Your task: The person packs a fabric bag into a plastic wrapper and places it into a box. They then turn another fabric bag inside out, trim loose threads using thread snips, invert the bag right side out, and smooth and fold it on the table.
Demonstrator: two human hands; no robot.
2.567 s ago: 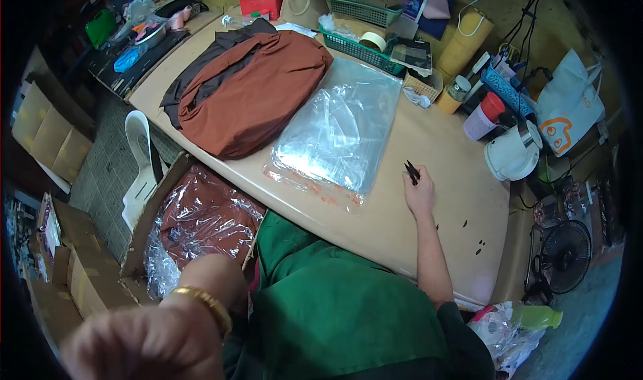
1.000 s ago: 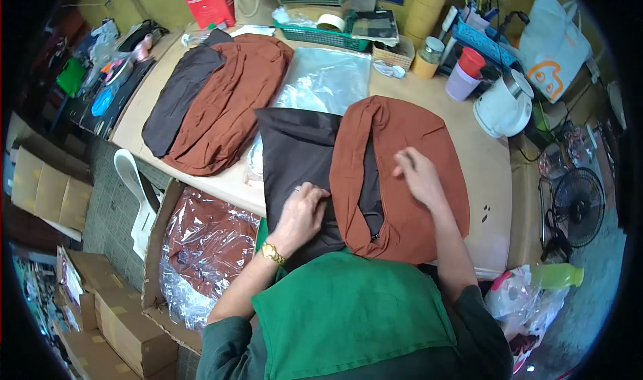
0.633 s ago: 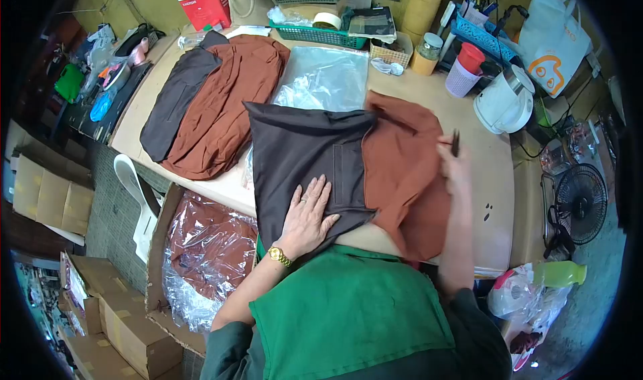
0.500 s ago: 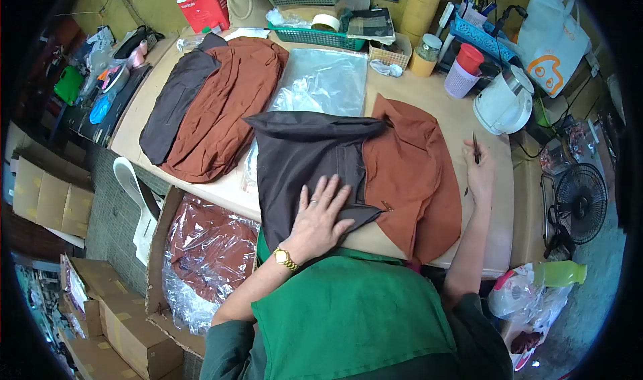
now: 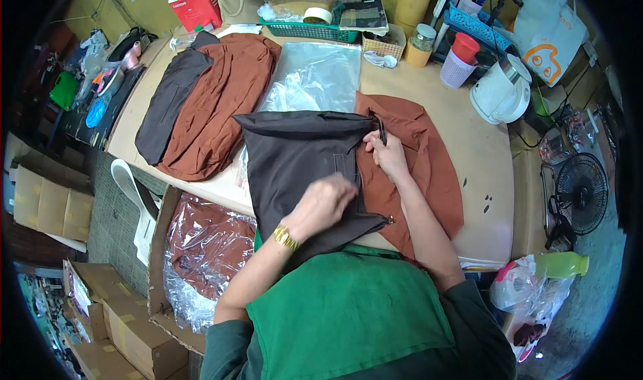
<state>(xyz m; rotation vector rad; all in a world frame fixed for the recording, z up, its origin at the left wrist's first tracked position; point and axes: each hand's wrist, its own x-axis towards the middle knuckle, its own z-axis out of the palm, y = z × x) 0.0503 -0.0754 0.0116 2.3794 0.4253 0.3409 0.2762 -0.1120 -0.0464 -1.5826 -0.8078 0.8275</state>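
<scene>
A two-coloured garment lies before me on the table, with a dark brown panel (image 5: 288, 159) on the left and rust-brown cloth (image 5: 429, 172) on the right. A small metal piece shows at the panel's lower right corner. My right hand (image 5: 388, 156) is closed around a small black pointed tool (image 5: 382, 133), like thread snips, over the seam near the top. Above the dark panel, below a stitched rectangle, is my left hand (image 5: 325, 206); its fingers look bent but are smeared by motion. Whether it pinches anything is unclear.
A second rust and dark garment (image 5: 221, 105) lies at the left, beside clear plastic bags (image 5: 315, 75). Behind are a green basket (image 5: 311, 32), a jar (image 5: 420, 45), a lilac cup (image 5: 457, 70) and a white kettle (image 5: 499, 95). A carton (image 5: 158, 259) holds bagged rust cloth.
My right hand has come left from the table's right side onto the garment, bringing the black tool. My left hand has risen from lying flat and shifted slightly up and right. The garment has shifted slightly.
</scene>
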